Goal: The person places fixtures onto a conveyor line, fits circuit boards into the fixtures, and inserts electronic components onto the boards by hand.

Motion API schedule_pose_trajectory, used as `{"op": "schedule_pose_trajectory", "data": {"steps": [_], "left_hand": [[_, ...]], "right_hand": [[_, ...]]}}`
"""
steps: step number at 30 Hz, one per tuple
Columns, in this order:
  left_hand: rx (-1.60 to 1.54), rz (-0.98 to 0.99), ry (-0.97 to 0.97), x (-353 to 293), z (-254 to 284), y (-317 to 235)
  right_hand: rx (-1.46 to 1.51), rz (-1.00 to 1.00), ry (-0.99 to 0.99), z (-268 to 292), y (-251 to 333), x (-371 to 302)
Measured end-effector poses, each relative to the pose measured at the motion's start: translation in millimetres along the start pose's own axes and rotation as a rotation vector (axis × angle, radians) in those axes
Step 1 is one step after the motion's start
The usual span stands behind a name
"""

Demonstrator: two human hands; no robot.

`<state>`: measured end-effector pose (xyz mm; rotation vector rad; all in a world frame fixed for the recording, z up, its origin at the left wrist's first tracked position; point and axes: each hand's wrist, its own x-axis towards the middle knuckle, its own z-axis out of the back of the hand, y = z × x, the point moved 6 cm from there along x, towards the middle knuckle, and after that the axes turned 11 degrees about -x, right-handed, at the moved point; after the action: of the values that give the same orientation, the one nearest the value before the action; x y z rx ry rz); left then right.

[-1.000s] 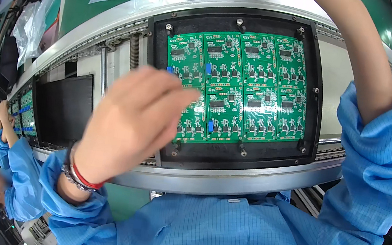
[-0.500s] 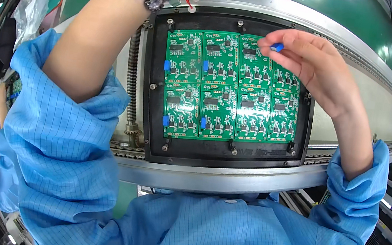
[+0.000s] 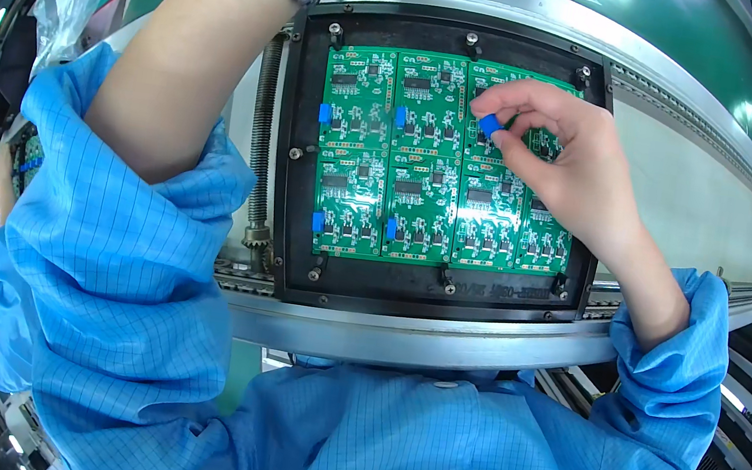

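Between the thumb and fingers of my right hand [image 3: 566, 151] is a small blue block-shaped component [image 3: 489, 125]. It is held just over the upper row of a green circuit board panel [image 3: 419, 205], in the third board from the left. Whether it touches the board cannot be told. Similar blue components [image 3: 400, 116] stand on the left two boards of both rows. A black frame fixture [image 3: 387, 296] surrounds the panel. My left forearm [image 3: 185, 54], with a beaded bracelet and red string at the wrist, reaches past the top edge; that hand is out of view.
Metal rails [image 3: 438, 340] run along the front and back of the fixture, with a threaded rod [image 3: 262, 142] at its left. Screw posts [image 3: 449, 287] rise around the frame. A clear plastic bag [image 3: 70, 4] lies at far left, where co-workers in blue [image 3: 7, 327] sit.
My right hand has come down and to the left, bringing the blue component over the third upper board. My left wrist has shifted slightly upward, taking the hand out of view.
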<state>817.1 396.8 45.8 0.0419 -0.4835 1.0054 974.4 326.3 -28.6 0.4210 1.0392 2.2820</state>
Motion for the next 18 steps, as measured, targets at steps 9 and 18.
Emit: {"op": "schedule_pose_trajectory", "data": {"steps": [9,18], "left_hand": [[-0.057,-0.212,-0.092,-15,9,-22],[-0.715,0.142,-0.195,-35,38,-48]], "right_hand": [[-0.106,0.123,-0.082,-6,5,4],[-0.481,0.326,-0.12,-9,31,5]]}}
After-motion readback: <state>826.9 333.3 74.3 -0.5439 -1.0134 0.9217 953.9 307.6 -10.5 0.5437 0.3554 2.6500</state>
